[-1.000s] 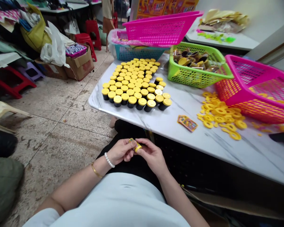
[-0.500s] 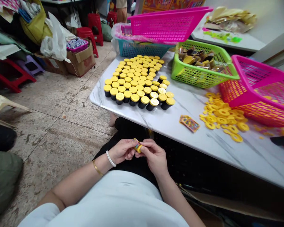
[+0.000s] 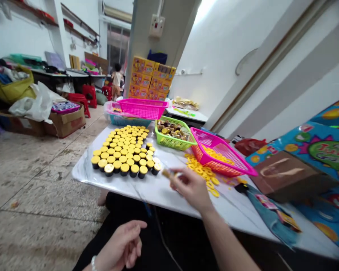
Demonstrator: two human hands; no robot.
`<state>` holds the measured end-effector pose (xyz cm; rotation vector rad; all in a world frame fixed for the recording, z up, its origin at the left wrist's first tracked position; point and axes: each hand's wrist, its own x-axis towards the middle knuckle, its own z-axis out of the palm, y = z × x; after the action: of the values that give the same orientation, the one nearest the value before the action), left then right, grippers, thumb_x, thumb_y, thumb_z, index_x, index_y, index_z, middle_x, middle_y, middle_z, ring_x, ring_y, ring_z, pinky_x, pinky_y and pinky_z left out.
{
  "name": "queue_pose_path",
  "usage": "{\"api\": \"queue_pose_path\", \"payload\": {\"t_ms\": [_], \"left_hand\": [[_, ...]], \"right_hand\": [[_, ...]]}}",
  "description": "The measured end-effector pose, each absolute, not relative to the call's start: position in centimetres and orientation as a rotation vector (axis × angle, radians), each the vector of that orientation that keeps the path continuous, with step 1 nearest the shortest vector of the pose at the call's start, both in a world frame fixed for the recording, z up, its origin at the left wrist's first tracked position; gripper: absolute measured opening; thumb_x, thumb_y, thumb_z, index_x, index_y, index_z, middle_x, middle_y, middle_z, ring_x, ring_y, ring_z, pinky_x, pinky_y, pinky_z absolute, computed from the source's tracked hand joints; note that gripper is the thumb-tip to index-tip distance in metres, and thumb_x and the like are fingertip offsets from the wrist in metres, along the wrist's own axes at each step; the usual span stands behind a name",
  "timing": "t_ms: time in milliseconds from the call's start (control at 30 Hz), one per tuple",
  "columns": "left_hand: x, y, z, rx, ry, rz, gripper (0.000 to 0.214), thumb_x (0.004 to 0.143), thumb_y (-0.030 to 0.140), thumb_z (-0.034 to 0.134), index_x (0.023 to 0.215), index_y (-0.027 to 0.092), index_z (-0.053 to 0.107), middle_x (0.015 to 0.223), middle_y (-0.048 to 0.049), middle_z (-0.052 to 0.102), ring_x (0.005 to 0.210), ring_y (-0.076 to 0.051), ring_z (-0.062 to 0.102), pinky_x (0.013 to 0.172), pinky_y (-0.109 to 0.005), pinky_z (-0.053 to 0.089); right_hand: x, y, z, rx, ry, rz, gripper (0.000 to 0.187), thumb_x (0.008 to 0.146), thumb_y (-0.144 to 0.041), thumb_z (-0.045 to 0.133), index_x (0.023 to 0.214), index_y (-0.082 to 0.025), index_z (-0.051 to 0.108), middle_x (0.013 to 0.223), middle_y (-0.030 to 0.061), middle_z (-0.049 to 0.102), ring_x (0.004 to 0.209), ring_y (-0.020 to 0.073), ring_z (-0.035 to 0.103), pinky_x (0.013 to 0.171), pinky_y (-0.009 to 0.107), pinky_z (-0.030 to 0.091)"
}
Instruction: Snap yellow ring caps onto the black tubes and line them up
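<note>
My right hand (image 3: 190, 187) is raised over the marble table (image 3: 158, 190), its fingers pinched on a small yellow-capped container (image 3: 169, 173), blurred by motion. It hovers just right of a block of several black pots with yellow lids (image 3: 123, 152). My left hand (image 3: 123, 245) rests low over my lap, fingers loosely curled and apart, holding nothing. Loose yellow rings (image 3: 202, 173) lie on the table beyond my right hand.
A green basket (image 3: 173, 138) of dark pieces and a pink basket (image 3: 219, 156) holding yellow rings stand behind. Another pink basket (image 3: 142, 108) sits on a blue one at the far end. A brown box (image 3: 288, 176) and colourful packaging lie at right. A person stands far back.
My hands have parted: the right one has lifted from my lap to the table with the small container, the left stayed low and let go. The view has tilted up.
</note>
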<state>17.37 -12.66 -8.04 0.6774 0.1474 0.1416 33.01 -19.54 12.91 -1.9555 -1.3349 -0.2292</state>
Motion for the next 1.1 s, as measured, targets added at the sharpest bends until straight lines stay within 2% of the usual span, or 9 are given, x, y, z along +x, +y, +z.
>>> {"api": "queue_pose_path", "payload": {"t_ms": [67, 167, 233, 367, 500, 667, 800, 933, 1100], "left_hand": [[17.6, -12.9, -8.2, 0.705, 0.182, 0.138, 0.074, 0.058, 0.067, 0.079, 0.104, 0.012, 0.062, 0.050, 0.0028, 0.058, 0.032, -0.004, 0.035, 0.033, -0.017, 0.020], [17.6, -13.1, -8.6, 0.728, 0.209, 0.132, 0.070, 0.058, 0.067, 0.080, 0.099, 0.013, 0.063, 0.052, 0.0029, 0.057, 0.034, -0.003, 0.035, 0.035, -0.018, 0.019], [17.4, -13.0, -8.8, 0.730, 0.213, 0.136, 0.068, 0.060, 0.066, 0.079, 0.100, 0.013, 0.063, 0.054, 0.0032, 0.057, 0.035, -0.003, 0.035, 0.037, -0.018, 0.019], [17.1, -12.3, -9.6, 0.695, 0.271, 0.156, 0.063, 0.061, 0.062, 0.080, 0.096, 0.013, 0.064, 0.054, 0.0051, 0.054, 0.038, -0.002, 0.034, 0.039, -0.017, 0.016], [17.3, -12.2, -9.9, 0.685, 0.314, 0.150, 0.059, 0.058, 0.059, 0.083, 0.090, 0.013, 0.063, 0.053, 0.0064, 0.051, 0.039, -0.001, 0.032, 0.040, -0.017, 0.013], [17.6, -13.0, -8.1, 0.735, 0.291, 0.170, 0.055, 0.059, 0.056, 0.083, 0.086, 0.013, 0.062, 0.053, 0.0059, 0.051, 0.040, -0.002, 0.033, 0.041, -0.017, 0.014], [16.9, -13.0, -5.8, 0.849, 0.279, 0.365, 0.053, 0.068, 0.058, 0.077, 0.092, 0.013, 0.064, 0.065, 0.0018, 0.058, 0.048, -0.004, 0.043, 0.042, -0.017, 0.025], [16.1, -12.1, -4.2, 0.960, 0.229, 0.622, 0.045, 0.071, 0.051, 0.079, 0.097, 0.015, 0.068, 0.091, -0.0056, 0.068, 0.074, -0.011, 0.057, 0.062, -0.021, 0.045], [15.5, -10.3, -4.8, 1.003, 0.265, 0.676, 0.033, 0.075, 0.047, 0.076, 0.077, 0.015, 0.068, 0.070, -0.0011, 0.064, 0.067, -0.011, 0.054, 0.067, -0.024, 0.045]], "right_hand": [[36.4, -16.6, 17.7, -1.821, -1.154, -0.248, 0.043, 0.078, -0.048, 0.071, 0.108, -0.017, 0.069, 0.081, 0.0062, 0.070, 0.060, 0.0178, 0.068, 0.056, 0.030, 0.057], [40.4, -13.7, 21.8, -1.816, -1.028, -0.405, 0.064, 0.073, -0.045, 0.073, 0.131, -0.020, 0.059, 0.118, 0.0119, 0.066, 0.062, 0.0162, 0.068, 0.050, 0.028, 0.054], [41.3, -14.0, 21.4, -1.921, -1.085, -0.478, 0.056, 0.076, -0.042, 0.071, 0.126, -0.019, 0.065, 0.111, 0.0105, 0.070, 0.062, 0.0163, 0.067, 0.051, 0.028, 0.052], [40.2, -18.9, 15.4, -2.151, -1.337, -0.591, 0.022, 0.076, -0.039, 0.071, 0.087, -0.022, 0.079, 0.079, 0.0046, 0.072, 0.071, 0.0186, 0.064, 0.069, 0.032, 0.051], [39.4, -23.2, 9.7, -2.298, -1.222, -0.482, 0.019, 0.075, -0.037, 0.071, 0.084, -0.022, 0.080, 0.078, 0.0036, 0.070, 0.069, 0.0174, 0.062, 0.067, 0.032, 0.048], [39.0, -23.6, 8.1, -2.190, -1.201, -0.654, 0.017, 0.079, -0.035, 0.070, 0.072, -0.020, 0.076, 0.071, 0.0030, 0.064, 0.072, 0.0193, 0.060, 0.072, 0.036, 0.047], [34.9, -23.1, 6.8, -1.902, -1.308, -0.862, 0.009, 0.082, -0.030, 0.072, 0.082, -0.024, 0.078, 0.091, 0.0055, 0.062, 0.087, 0.0206, 0.060, 0.081, 0.039, 0.050], [28.7, -22.3, 2.8, -1.719, -1.454, -0.592, 0.014, 0.084, -0.018, 0.069, 0.092, -0.027, 0.078, 0.100, 0.0055, 0.061, 0.085, 0.0169, 0.063, 0.074, 0.033, 0.056], [25.4, -21.4, -1.0, -1.701, -1.152, 0.005, 0.026, 0.082, -0.025, 0.072, 0.108, -0.026, 0.071, 0.097, 0.0048, 0.064, 0.083, 0.0173, 0.067, 0.072, 0.032, 0.059]]}}
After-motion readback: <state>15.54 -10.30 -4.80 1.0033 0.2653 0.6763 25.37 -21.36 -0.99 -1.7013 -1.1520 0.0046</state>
